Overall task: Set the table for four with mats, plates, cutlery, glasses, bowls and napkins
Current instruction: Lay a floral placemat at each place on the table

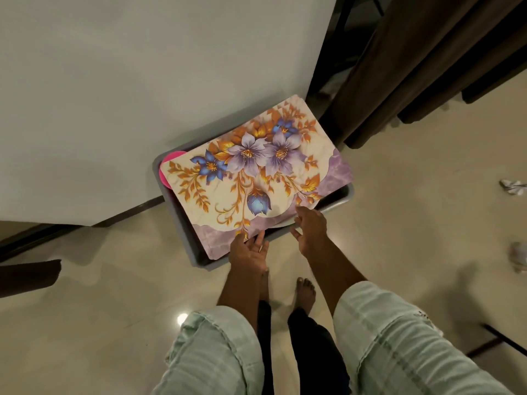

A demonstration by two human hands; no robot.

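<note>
both hands [281, 235] outstretched – fingertips at mat [251, 169] edge

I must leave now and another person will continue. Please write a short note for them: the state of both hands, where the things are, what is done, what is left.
Left hand: open, fingertips at the near edge of the floral mat, not gripping.
Right hand: open, fingers at the same edge, further right.
The mat lies on top of a grey tub on the floor beside the white table. A pink item shows under the mat's left corner.
Done: nothing is laid on the visible part of the table.
Left: mats, plates, cutlery, glasses, bowls, napkins for four.
</note>
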